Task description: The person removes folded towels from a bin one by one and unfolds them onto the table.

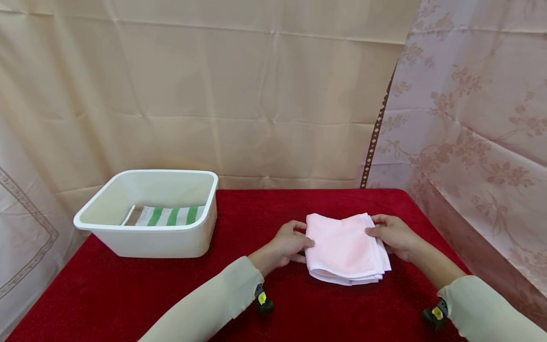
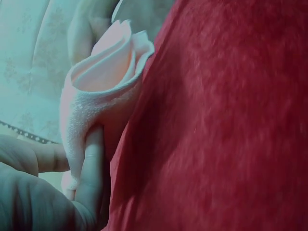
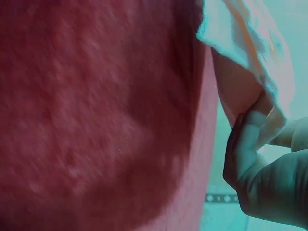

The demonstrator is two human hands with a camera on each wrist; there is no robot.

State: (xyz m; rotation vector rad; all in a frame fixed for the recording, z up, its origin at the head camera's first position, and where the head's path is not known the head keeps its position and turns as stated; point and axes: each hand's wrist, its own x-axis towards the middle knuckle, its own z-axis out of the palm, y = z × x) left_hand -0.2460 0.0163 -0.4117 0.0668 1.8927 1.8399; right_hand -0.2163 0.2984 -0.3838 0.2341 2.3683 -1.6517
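Note:
A pink towel (image 1: 339,244) with white edges, folded into layers, is held between both hands over the red-covered table. My left hand (image 1: 290,243) pinches its left side, thumb on top and fingers beneath. On the opposite side, my right hand (image 1: 395,236) grips the layered edge, with the thumb above. In the left wrist view the towel (image 2: 103,96) shows its rolled fold and loose layers at the end, with left-hand fingers (image 2: 94,168) against its underside. The right wrist view has the right-hand fingers (image 3: 250,139) tucked under a towel corner (image 3: 269,62).
At the left stands a white plastic basin (image 1: 158,242). Inside it lies a cloth with green, white and brown stripes (image 1: 171,216). A red cloth (image 1: 256,209) covers the table, and a beige curtain (image 1: 239,95) hangs behind it. Patterned fabric (image 1: 483,118) hangs along the right side.

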